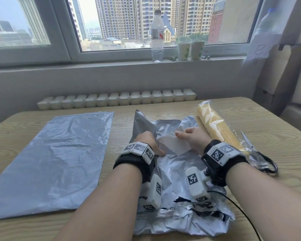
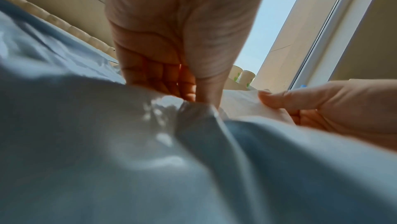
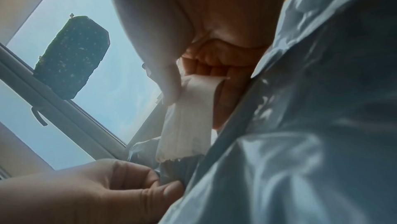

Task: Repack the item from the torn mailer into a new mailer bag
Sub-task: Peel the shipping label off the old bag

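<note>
The crumpled silver torn mailer (image 1: 179,171) with black print lies at the table's middle, under both wrists. My left hand (image 1: 149,141) pinches a fold of its plastic (image 2: 193,108) between thumb and fingers. My right hand (image 1: 195,138) pinches a white paper strip (image 1: 174,143) that lies on the mailer; the strip (image 3: 189,117) hangs from thumb and fingers in the right wrist view. A flat grey new mailer (image 1: 59,159) lies to the left, untouched. A clear pack of spaghetti (image 1: 215,126) lies to the right, outside both bags.
Black-handled scissors (image 1: 261,159) lie beside the spaghetti at the right. On the windowsill stand a water bottle (image 1: 157,35) and two paper cups (image 1: 189,48). Cardboard boxes (image 1: 285,75) stand beyond the wooden table's (image 1: 268,122) right corner. A cable trails off the front edge.
</note>
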Tool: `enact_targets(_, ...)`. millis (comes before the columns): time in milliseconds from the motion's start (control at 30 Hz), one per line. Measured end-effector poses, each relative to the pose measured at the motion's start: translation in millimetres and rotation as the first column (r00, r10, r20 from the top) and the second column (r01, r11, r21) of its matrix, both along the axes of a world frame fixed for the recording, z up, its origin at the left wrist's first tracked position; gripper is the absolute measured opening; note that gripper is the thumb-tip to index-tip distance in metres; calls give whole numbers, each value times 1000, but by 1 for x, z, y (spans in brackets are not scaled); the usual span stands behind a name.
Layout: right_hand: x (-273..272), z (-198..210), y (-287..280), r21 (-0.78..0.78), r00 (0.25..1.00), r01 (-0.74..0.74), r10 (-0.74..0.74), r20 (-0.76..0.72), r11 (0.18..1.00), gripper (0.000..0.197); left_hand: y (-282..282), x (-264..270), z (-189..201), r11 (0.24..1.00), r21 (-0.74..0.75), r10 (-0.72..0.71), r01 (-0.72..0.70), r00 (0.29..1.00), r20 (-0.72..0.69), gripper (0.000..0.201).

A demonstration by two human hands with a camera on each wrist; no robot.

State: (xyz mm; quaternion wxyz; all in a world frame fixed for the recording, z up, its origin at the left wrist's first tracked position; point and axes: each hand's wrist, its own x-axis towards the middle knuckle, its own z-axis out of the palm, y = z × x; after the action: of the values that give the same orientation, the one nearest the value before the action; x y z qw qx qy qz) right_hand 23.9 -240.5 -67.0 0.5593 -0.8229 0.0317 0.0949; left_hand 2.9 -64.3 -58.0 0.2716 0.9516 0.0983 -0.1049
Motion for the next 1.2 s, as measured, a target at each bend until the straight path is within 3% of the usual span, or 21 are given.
enact_targets(233,3,0,4,88,995,71,-77,67,994,19,3,4,-6,999,-26,29,-30,999,-12,44)
enact_targets(433,12,5,-6,119,975,154,-170,142,981,20,5,7,-9,1000,-6,19,-19,999,-32,43)
enact_targets(567,10,15,-5,114,966,149,-169,194,982,23,3,7,-3,1000,-7,4,-5,998,-61,39)
enact_targets(667,9,22,-3,116,974,82,-105,203,990,20,6,5,13,996,-88,-42,28,986,-164,17)
enact_targets(733,8,25,-2,131,974,52,-79,210,990,18,6,5,25,990,-138,-35,19,992,-119,13)
enact_targets(900,7,28,1,135,973,5,-37,230,991,18,-2,19,18,995,-98,-16,23,997,70,40)
enact_targets(1200,23,12,0,-16,980,13,-9,200,1000,22,-4,35,3,998,34,-47,46,998,34,45)
